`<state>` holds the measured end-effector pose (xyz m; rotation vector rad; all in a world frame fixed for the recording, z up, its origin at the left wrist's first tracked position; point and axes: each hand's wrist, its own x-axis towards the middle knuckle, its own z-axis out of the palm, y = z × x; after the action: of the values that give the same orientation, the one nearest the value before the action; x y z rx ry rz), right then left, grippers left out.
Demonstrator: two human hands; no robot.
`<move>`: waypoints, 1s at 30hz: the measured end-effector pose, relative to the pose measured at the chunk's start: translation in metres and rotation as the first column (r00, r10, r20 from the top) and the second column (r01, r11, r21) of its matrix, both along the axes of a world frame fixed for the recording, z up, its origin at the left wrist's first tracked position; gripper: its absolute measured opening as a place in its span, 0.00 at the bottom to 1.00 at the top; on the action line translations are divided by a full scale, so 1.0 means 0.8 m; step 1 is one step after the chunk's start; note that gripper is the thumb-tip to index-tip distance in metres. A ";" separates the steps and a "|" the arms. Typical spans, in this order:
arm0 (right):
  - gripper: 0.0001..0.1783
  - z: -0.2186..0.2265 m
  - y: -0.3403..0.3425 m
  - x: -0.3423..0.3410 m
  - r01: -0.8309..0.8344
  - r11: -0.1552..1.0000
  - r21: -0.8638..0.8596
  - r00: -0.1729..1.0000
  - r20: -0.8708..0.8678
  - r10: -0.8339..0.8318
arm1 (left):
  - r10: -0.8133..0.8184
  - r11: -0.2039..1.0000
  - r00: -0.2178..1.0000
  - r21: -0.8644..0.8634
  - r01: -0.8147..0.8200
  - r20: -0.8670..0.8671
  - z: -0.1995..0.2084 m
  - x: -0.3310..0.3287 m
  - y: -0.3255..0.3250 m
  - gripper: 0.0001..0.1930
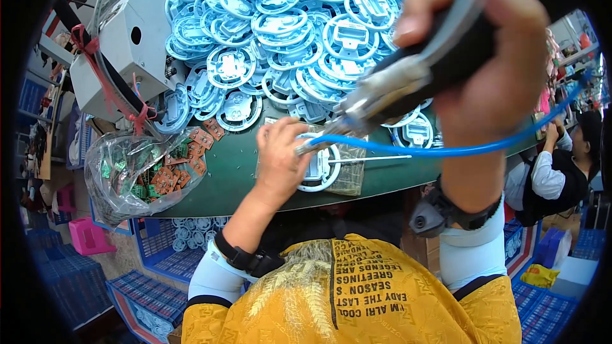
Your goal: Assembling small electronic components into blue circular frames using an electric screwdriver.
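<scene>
My right hand (491, 57) has its grip closed around a black power screwdriver (408, 83) trailing a blue hose (459, 150). My left hand (280, 159) presses fingers on a white round housing (322, 169) on the green bench (229, 172), before the heap of blue housings (287, 25).

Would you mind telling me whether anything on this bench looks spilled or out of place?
A few small brown circuit boards lie loose on the green table, outside the mouth of the clear plastic bag that holds the rest. Nothing else stands out.
</scene>
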<state>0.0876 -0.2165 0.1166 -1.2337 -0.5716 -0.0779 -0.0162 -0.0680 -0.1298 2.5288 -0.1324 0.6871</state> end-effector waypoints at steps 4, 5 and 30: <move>0.23 0.014 -0.008 -0.003 0.209 0.968 -0.140 0.973 0.135 -0.190 | 0.029 0.995 0.988 0.095 -0.014 -0.151 0.022 -0.009 0.024 0.26; 0.23 0.014 -0.005 -0.006 0.241 0.959 -0.151 0.965 0.141 -0.220 | -0.055 0.998 0.975 0.021 0.061 -0.215 0.030 -0.013 0.015 0.32; 0.08 -0.066 0.019 0.015 -0.046 0.987 -0.155 0.952 0.293 0.091 | -0.150 0.989 0.906 -0.046 0.144 -0.395 0.012 -0.002 -0.016 0.32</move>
<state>0.0999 -0.2011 0.0636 -1.3539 -0.8975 -0.1688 -0.0182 -0.0805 -0.1199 2.5531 -0.1703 0.1052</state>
